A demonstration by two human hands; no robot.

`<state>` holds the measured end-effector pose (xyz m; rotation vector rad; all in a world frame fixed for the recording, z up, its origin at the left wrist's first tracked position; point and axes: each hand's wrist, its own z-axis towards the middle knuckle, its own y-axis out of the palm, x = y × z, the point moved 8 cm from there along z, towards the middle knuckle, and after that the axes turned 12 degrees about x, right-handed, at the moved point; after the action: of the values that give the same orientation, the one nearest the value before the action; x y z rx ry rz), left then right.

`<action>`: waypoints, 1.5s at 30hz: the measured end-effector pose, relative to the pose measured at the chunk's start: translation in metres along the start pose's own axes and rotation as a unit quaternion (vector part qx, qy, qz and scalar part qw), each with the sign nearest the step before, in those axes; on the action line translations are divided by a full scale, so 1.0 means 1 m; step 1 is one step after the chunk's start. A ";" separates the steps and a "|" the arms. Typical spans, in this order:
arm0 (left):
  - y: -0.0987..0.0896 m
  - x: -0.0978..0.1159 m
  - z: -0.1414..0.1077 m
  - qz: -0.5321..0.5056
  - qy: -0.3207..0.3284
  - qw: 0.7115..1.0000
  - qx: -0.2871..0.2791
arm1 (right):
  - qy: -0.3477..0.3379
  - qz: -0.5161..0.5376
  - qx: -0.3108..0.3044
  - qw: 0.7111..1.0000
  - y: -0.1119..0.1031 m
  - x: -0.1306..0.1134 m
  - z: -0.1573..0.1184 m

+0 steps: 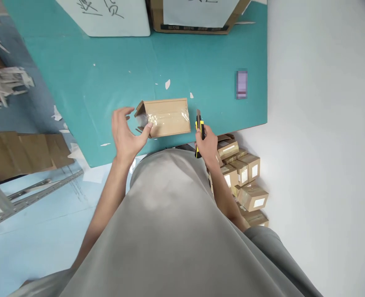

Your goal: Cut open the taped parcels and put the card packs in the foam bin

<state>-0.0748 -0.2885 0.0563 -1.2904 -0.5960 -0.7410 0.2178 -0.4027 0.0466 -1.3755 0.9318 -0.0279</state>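
A small brown cardboard box (168,117) with clear tape across its top lies on the green-topped table near the front edge. Its left end stands open, the flaps apart, and something pale or see-through shows inside. My left hand (126,134) grips that end loosely: the thumb presses on the near corner and the bent fingers curve round by the flaps. To the right of the box, my right hand (206,142) is closed round a yellow and black utility knife (198,123). The knife's blade is out, points away from me and is apart from the box.
A white board (120,24) with handwriting and a larger carton (195,29) stand at the back of the green table (86,82). A blurred purple item (241,84) lies at the right. Paper scraps dot the tabletop. Stacked cartons (247,169) sit below, beside the white wall.
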 end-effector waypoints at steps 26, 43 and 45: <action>0.124 0.065 -0.009 0.000 0.162 0.969 -0.186 | -0.041 -0.296 -0.188 0.936 -0.007 -0.072 0.001; 0.080 0.059 0.000 -0.035 0.115 0.985 -0.121 | 0.021 -0.227 -0.050 0.972 -0.041 -0.016 0.002; 0.047 0.037 0.003 -0.011 0.055 0.997 -0.045 | 0.046 -0.194 -0.005 0.980 -0.021 0.025 0.030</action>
<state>-0.0152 -0.2861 0.0552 -1.3194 -0.4926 -0.8591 0.2620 -0.3963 0.0479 -1.5588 0.7281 -0.3862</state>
